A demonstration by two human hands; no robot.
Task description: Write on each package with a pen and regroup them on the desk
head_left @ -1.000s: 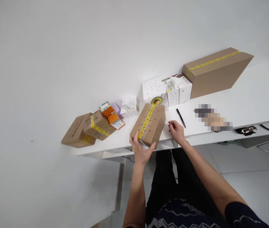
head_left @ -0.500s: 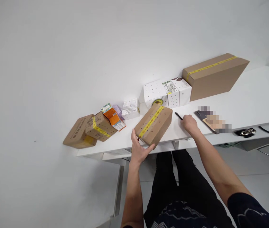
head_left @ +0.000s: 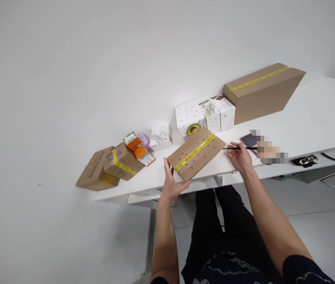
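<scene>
My left hand (head_left: 172, 183) grips the near left end of a brown cardboard box (head_left: 197, 152) with yellow tape along its top. That box is tilted above the front part of the white table (head_left: 152, 173), its top turned toward me. To its right, my right hand (head_left: 240, 157) pinches a slim black pen (head_left: 246, 148), held roughly level with one end pointing at the box. Just past the right hand lies a dark phone (head_left: 248, 140), partly blurred out.
White avocado-print boxes (head_left: 189, 116) stand against the wall, beside a large brown carton (head_left: 265, 96). Leftward are a small white box (head_left: 160, 138), an orange carton (head_left: 140, 149), and two brown boxes (head_left: 123, 161), (head_left: 93, 169). A metal-and-black object (head_left: 305, 161) sits at the front edge.
My right hand has moved right, taken hold of the pen and lifted it off the table. My left hand has turned the box so its top faces me more.
</scene>
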